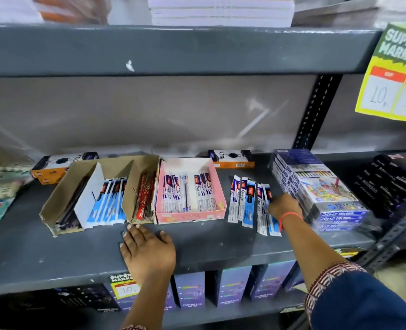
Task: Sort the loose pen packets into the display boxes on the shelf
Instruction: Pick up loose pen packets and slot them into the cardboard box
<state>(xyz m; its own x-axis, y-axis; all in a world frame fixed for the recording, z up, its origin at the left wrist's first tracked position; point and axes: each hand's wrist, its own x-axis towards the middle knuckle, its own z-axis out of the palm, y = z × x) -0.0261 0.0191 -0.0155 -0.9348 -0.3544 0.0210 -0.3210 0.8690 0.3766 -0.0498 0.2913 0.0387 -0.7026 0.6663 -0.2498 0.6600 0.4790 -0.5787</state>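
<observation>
Several loose pen packets [247, 202], white and blue, lie in a row on the grey shelf [54, 258], right of a pink display box [190, 215] holding similar white packets. Left of it stand a narrow brown box of red packets [144, 198] and a wider brown cardboard box [61, 206] with blue packets and dark ones. My left hand [147, 248] rests flat on the shelf in front of the boxes, fingers spread, holding nothing. My right hand [283, 206] lies at the right end of the loose row, fingers touching the rightmost packets; its grip is hidden.
A wrapped stack of colour-pencil boxes [316, 189] stands right beside my right hand. Two orange and black boxes [233, 158] lie at the back of the shelf. Dark packs [387, 182] sit far right, a yellow price sign [394, 75] hangs above, and purple boxes [235, 284] fill the shelf below.
</observation>
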